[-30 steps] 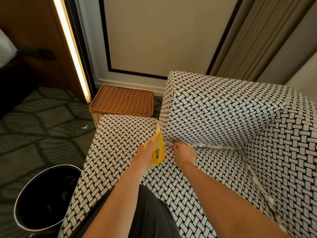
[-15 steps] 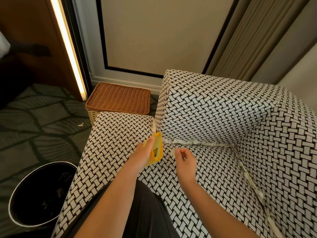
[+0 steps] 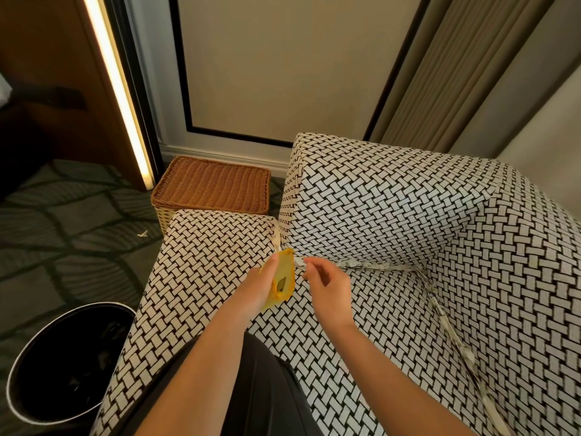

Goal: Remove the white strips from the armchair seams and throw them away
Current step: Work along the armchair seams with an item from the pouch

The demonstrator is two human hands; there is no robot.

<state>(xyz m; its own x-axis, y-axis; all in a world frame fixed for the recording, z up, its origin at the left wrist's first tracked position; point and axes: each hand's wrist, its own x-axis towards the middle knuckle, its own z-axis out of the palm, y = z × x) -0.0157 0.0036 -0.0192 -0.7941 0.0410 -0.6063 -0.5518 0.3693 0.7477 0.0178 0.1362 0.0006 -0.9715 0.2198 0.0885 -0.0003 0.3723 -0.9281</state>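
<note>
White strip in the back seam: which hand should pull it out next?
Right hand, probably: its fingers are at the end of the white strip, though a pinch isn't clear. The left hand is busy holding a yellow pouch.

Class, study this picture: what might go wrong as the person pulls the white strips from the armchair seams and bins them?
1. The right hand pinches only the tip of the white strip, which lies wedged into the armchair; it may tear, leaving pieces.
2. The bin stands on the carpet, off to the left, where a scrap already lies; more may miss.
</note>
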